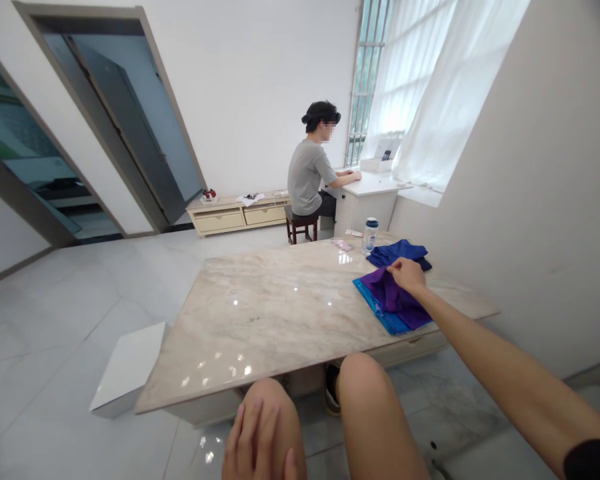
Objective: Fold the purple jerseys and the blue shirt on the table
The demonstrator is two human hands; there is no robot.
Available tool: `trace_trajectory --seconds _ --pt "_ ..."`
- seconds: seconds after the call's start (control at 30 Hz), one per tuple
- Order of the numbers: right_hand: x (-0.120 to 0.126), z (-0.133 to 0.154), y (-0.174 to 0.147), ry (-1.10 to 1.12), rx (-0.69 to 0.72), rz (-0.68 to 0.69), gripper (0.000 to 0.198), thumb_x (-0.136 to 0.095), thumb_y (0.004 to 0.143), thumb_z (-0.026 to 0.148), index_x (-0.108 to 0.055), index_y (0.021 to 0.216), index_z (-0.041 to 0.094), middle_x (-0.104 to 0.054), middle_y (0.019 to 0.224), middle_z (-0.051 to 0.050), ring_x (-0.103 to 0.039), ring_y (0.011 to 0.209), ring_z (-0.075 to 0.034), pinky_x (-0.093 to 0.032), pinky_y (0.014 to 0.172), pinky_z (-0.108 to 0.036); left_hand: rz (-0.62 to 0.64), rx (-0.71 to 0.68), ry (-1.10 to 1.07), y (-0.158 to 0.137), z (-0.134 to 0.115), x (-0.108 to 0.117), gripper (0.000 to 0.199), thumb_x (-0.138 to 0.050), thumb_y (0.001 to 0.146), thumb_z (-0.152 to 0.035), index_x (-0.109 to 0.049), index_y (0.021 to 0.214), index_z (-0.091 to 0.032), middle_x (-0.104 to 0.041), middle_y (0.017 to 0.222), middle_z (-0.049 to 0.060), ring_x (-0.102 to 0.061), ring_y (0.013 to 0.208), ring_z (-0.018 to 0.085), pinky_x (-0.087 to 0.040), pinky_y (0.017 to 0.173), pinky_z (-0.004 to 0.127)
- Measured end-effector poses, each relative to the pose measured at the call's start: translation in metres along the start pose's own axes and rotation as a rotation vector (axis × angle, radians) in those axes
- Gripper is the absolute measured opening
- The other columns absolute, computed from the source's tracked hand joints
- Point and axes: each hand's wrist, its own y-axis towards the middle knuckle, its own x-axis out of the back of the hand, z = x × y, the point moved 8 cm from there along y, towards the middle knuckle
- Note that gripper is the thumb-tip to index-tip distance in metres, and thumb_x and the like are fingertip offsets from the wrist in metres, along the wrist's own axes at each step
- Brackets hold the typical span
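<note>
My right hand [407, 275] reaches over the marble-topped table and pinches the upper edge of a purple cloth [394, 297]. Beneath the purple cloth lies a bright blue folded cloth [373, 303], showing along its left and front edges. A dark blue cloth [395, 253] lies crumpled just behind, partly hidden by my right hand. My left hand [257, 440] rests on my left knee, its fingers stretched out and holding nothing.
The marble table [260, 300] spans the space before my knees. A water bottle [370, 236] stands near its far edge. On the floor at left is a white box [130, 363]. Beyond, a person [307, 173] sits on a stool at a white desk [375, 185].
</note>
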Motion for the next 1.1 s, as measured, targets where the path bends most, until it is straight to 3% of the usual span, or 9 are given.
trace_trajectory --seconds 0.13,0.3,0.4,0.5,0.6,0.7,0.83,0.9,1.1 --pt "0.078 0.094 0.000 0.298 0.249 -0.149 0.015 -0.074 0.090 0.033 -0.073 0.082 0.020 -0.078 0.085 -0.008 -0.068 0.082 -0.024 -0.052 0.084 -0.035 0.062 0.064 -0.074 0.009 0.004 0.022 0.076 -0.051 0.104 -0.023 -0.033 0.176 -0.037 -0.057 0.166 0.011 -0.057 0.151 0.035 -0.062 0.111 0.056" --pt "0.186 0.200 -0.056 0.645 0.607 -0.221 0.017 -0.072 0.095 0.036 -0.067 0.088 0.022 -0.074 0.084 -0.004 -0.066 0.079 -0.021 -0.055 0.089 -0.037 0.166 0.251 -0.249 0.022 -0.002 0.055 0.050 -0.048 0.110 -0.030 -0.056 0.159 -0.026 -0.059 0.162 0.014 -0.060 0.149 0.032 -0.056 0.120 0.057" --pt "0.238 0.240 -0.097 0.819 0.730 -0.174 0.018 -0.072 0.100 0.038 -0.062 0.098 0.024 -0.071 0.079 -0.001 -0.068 0.075 -0.020 -0.057 0.088 -0.038 0.101 0.306 -0.332 0.068 -0.012 0.091 0.041 -0.049 0.111 -0.041 -0.064 0.144 -0.022 -0.068 0.143 0.015 -0.067 0.136 0.031 -0.057 0.118 0.058" --pt "0.264 0.265 -0.131 0.986 0.758 -0.008 0.024 -0.072 0.104 0.045 -0.057 0.103 0.026 -0.064 0.068 0.004 -0.068 0.064 -0.019 -0.060 0.077 -0.036 -0.021 0.258 -0.382 0.141 -0.021 0.124 0.039 -0.057 0.108 -0.043 -0.063 0.141 -0.024 -0.066 0.138 0.014 -0.064 0.135 0.031 -0.052 0.120 0.056" --pt "0.261 0.281 -0.164 1.121 0.771 0.225 0.034 -0.076 0.102 0.052 -0.054 0.102 0.027 -0.063 0.067 0.005 -0.068 0.061 -0.018 -0.060 0.065 -0.033 -0.125 0.204 -0.442 0.213 -0.017 0.135 0.052 -0.066 0.104 -0.045 -0.056 0.150 -0.024 -0.062 0.145 0.016 -0.058 0.142 0.032 -0.047 0.123 0.055" --pt "0.240 0.287 -0.193 1.230 0.784 0.411 0.045 -0.082 0.096 0.062 -0.054 0.101 0.026 -0.065 0.071 0.004 -0.070 0.065 -0.018 -0.064 0.067 -0.033 -0.160 0.290 -0.638 0.256 0.008 0.114 0.073 -0.076 0.095 -0.052 -0.050 0.156 -0.021 -0.057 0.157 0.018 -0.054 0.147 0.033 -0.044 0.125 0.053" --pt "0.193 0.286 -0.202 1.346 0.707 0.547 0.052 -0.088 0.089 0.065 -0.057 0.102 0.025 -0.070 0.080 0.002 -0.072 0.076 -0.018 -0.065 0.075 -0.033 0.211 0.358 -0.986 0.269 0.021 0.055 0.067 -0.079 0.088 -0.066 -0.071 0.132 -0.016 -0.077 0.127 0.013 -0.072 0.117 0.030 -0.058 0.104 0.042" --pt "0.170 0.284 -0.190 1.391 0.611 0.565 0.049 -0.089 0.090 0.060 -0.057 0.099 0.025 -0.071 0.082 0.001 -0.072 0.078 -0.018 -0.065 0.076 -0.033 0.343 0.363 -1.007 0.269 0.025 0.043 0.062 -0.079 0.085 -0.071 -0.079 0.109 -0.014 -0.081 0.104 0.009 -0.074 0.098 0.028 -0.061 0.091 0.040" --pt "0.142 0.265 -0.141 1.358 0.434 0.545 0.029 -0.083 0.092 0.043 -0.061 0.092 0.023 -0.068 0.078 0.002 -0.064 0.072 -0.016 -0.058 0.069 -0.028 0.102 0.458 -1.059 0.315 0.063 0.084 0.066 -0.088 0.076 -0.073 -0.078 0.103 -0.014 -0.075 0.086 0.004 -0.068 0.077 0.017 -0.059 0.071 0.029"
